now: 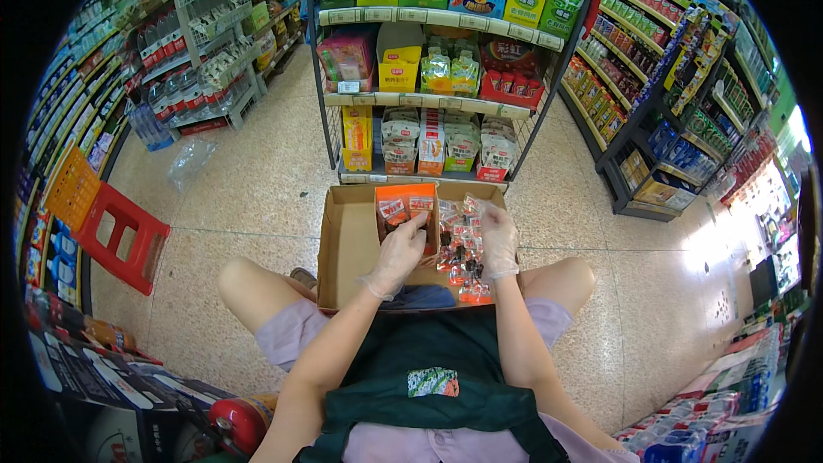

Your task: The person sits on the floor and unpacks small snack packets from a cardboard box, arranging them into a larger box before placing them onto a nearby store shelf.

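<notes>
A shallow cardboard tray (pixel 347 238) lies before me between my bent legs. Inside it stands a small orange display box (pixel 405 190) with several clear-and-orange snack packets (pixel 393 210) in it. My left hand (pixel 402 247), in a clear plastic glove, rests over this box, its fingertips at the packets. To the right, a pile of loose snack packets (pixel 460 251) fills part of the tray. My right hand (pixel 500 235), gloved too, has bent fingers at the pile's upper edge, beside a packet. Whether either hand grips a packet is not clear. Dark blue cloth (pixel 421 296) lies at the tray's near edge.
A snack shelf rack (pixel 437 101) rises just beyond the tray. On the left floor are a red plastic stool (pixel 125 238) and a clear plastic bag (pixel 193 159). A red fire extinguisher (pixel 239 423) is at lower left. Stocked shelves line both sides.
</notes>
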The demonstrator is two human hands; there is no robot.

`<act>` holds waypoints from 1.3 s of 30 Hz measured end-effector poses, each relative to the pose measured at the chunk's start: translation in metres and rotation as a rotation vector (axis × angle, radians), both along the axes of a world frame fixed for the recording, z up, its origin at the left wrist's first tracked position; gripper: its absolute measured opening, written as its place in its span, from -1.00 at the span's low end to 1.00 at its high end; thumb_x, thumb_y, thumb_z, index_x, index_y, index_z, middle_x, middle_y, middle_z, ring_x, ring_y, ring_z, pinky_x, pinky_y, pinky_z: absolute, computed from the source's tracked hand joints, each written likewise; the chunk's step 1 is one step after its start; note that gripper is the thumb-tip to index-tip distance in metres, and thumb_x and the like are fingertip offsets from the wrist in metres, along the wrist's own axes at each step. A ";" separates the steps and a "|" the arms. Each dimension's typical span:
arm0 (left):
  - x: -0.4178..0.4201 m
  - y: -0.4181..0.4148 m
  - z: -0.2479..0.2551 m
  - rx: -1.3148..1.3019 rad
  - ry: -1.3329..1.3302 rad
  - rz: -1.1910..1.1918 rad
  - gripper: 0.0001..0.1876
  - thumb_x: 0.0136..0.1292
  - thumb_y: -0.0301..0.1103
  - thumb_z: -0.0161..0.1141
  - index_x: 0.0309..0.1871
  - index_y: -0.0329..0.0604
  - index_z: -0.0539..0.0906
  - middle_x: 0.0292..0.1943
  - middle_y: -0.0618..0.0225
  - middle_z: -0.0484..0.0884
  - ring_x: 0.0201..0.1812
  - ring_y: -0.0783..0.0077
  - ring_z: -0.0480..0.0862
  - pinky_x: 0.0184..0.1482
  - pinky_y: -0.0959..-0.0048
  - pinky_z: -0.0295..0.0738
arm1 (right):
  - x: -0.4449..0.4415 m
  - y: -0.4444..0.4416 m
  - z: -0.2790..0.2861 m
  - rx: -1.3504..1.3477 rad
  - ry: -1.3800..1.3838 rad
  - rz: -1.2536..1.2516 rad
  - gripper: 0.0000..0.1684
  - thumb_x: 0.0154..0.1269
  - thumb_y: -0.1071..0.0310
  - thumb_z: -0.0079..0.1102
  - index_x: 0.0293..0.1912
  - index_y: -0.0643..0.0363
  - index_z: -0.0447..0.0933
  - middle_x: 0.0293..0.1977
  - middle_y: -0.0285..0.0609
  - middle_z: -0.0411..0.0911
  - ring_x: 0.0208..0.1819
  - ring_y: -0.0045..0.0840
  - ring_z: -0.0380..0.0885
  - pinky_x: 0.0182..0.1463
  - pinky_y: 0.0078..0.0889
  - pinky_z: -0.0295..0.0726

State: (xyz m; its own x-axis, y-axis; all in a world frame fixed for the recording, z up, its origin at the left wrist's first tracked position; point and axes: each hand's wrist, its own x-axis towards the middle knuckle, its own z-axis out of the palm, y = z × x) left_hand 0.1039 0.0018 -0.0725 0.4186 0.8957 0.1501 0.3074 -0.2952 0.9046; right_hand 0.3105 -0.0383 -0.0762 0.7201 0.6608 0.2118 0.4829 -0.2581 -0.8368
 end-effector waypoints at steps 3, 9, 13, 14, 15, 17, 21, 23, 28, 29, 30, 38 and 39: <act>0.005 -0.009 0.001 0.098 -0.145 0.010 -0.63 0.51 -0.40 0.10 0.32 -0.25 0.60 0.12 0.15 0.74 0.11 0.33 0.73 0.18 0.40 0.56 | 0.017 -0.026 0.000 -0.284 -0.092 0.164 -0.61 0.27 0.21 0.32 0.00 0.27 0.66 -0.12 0.07 0.72 -0.02 -0.06 0.69 0.07 -0.18 0.63; 0.036 -0.047 -0.020 -0.253 -0.146 -0.272 -0.60 0.50 -0.38 0.13 0.32 -0.37 0.56 0.15 0.16 0.72 0.15 0.38 0.69 0.23 0.43 0.54 | -0.006 -0.048 -0.017 -0.462 -0.181 0.089 -0.25 0.19 0.19 0.36 0.32 0.26 0.39 -0.01 0.23 0.63 0.06 0.07 0.62 0.12 0.09 0.59; 0.061 -0.046 -0.046 -0.403 -0.056 -0.402 -0.47 0.42 -0.48 0.11 0.44 -0.38 0.42 0.30 0.07 0.61 0.28 0.35 0.59 0.35 0.40 0.44 | -0.005 -0.050 -0.027 -0.418 -0.168 0.097 -0.16 0.15 0.22 0.40 0.37 0.24 0.31 -0.03 0.23 0.63 0.06 0.08 0.62 0.14 0.09 0.59; 0.067 -0.045 -0.052 -0.407 -0.029 -0.383 -0.45 0.41 -0.49 0.11 0.46 -0.39 0.40 0.31 0.07 0.60 0.29 0.34 0.59 0.35 0.40 0.43 | -0.002 -0.050 -0.028 -0.412 -0.131 0.125 -0.16 0.15 0.23 0.41 0.37 0.24 0.31 -0.03 0.22 0.63 0.06 0.08 0.62 0.14 0.09 0.60; 0.071 -0.044 -0.057 -0.431 0.008 -0.359 -0.44 0.40 -0.50 0.11 0.47 -0.39 0.38 0.32 0.07 0.59 0.29 0.33 0.58 0.35 0.40 0.43 | 0.000 -0.051 -0.028 -0.419 -0.102 0.141 -0.16 0.16 0.23 0.41 0.38 0.23 0.32 -0.02 0.22 0.63 0.07 0.07 0.62 0.13 0.09 0.60; 0.078 -0.039 -0.065 -0.454 -0.072 -0.392 -0.40 0.39 -0.51 0.11 0.49 -0.39 0.34 0.30 0.08 0.60 0.27 0.32 0.59 0.32 0.41 0.45 | 0.003 -0.053 -0.027 -0.410 -0.074 0.149 -0.16 0.16 0.25 0.41 0.39 0.24 0.32 -0.01 0.24 0.63 0.08 0.08 0.62 0.14 0.08 0.60; 0.083 -0.038 -0.071 -0.531 -0.172 -0.414 -0.40 0.37 -0.52 0.12 0.48 -0.43 0.34 0.20 0.11 0.63 0.18 0.34 0.61 0.21 0.43 0.50 | -0.001 -0.059 -0.027 -0.346 -0.152 0.112 -0.19 0.16 0.30 0.39 0.38 0.28 0.35 -0.04 0.29 0.65 0.06 0.11 0.63 0.13 0.06 0.60; 0.083 -0.041 -0.069 -0.487 -0.254 -0.394 -0.44 0.33 -0.46 0.13 0.40 -0.41 0.43 0.07 0.15 0.68 0.05 0.39 0.65 0.13 0.41 0.53 | -0.002 -0.060 -0.027 -0.288 -0.189 0.102 -0.22 0.15 0.33 0.39 0.35 0.30 0.38 -0.12 0.25 0.67 -0.02 0.07 0.66 0.06 0.00 0.63; 0.075 -0.045 -0.048 -0.519 -0.330 -0.319 -0.45 0.38 -0.48 0.16 0.44 -0.38 0.42 -0.02 0.30 0.67 -0.05 0.53 0.61 0.04 0.49 0.53 | 0.001 -0.060 -0.010 -0.022 0.010 0.169 -0.48 0.21 0.40 0.36 0.16 0.33 0.57 -0.35 -0.06 0.70 -0.32 -0.34 0.69 -0.20 -0.30 0.65; 0.071 -0.044 -0.041 -0.530 -0.340 -0.325 -0.43 0.40 -0.49 0.18 0.46 -0.39 0.39 0.01 0.30 0.66 -0.02 0.53 0.61 0.07 0.51 0.53 | 0.001 -0.058 -0.002 -0.033 0.094 0.173 -0.55 0.23 0.41 0.35 0.12 0.33 0.60 -0.36 -0.14 0.69 -0.33 -0.45 0.66 -0.23 -0.37 0.63; 0.067 -0.042 -0.032 -0.573 -0.334 -0.322 -0.41 0.42 -0.49 0.20 0.49 -0.39 0.35 0.05 0.31 0.65 0.02 0.54 0.61 0.09 0.52 0.53 | 0.001 -0.056 0.007 -0.035 0.184 0.178 -0.61 0.26 0.41 0.34 0.08 0.33 0.62 -0.36 -0.21 0.67 -0.33 -0.55 0.62 -0.25 -0.44 0.60; 0.007 -0.029 0.029 -0.296 -0.547 -0.101 -0.50 0.48 -0.49 0.16 0.46 -0.25 0.46 0.01 0.43 0.62 0.01 0.61 0.59 0.12 0.58 0.50 | -0.050 -0.029 0.075 0.218 0.483 0.444 -0.81 0.39 0.36 0.25 -0.16 0.31 0.67 -0.49 -0.34 0.57 -0.52 -0.75 0.45 -0.46 -0.56 0.39; 0.001 -0.027 0.033 -0.250 -0.558 -0.040 -0.51 0.48 -0.51 0.15 0.46 -0.24 0.46 0.01 0.42 0.62 0.02 0.60 0.58 0.13 0.59 0.50 | -0.056 -0.022 0.077 0.228 0.517 0.492 -0.81 0.39 0.37 0.25 -0.16 0.32 0.67 -0.49 -0.34 0.57 -0.52 -0.76 0.44 -0.46 -0.56 0.38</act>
State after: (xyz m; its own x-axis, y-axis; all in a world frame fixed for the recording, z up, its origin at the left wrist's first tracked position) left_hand 0.1051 -0.0252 -0.0395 0.3711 0.9175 0.1434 -0.2400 -0.0544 0.9693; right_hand 0.2545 -0.0599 0.0010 0.3977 0.9123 0.0973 0.0287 0.0937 -0.9952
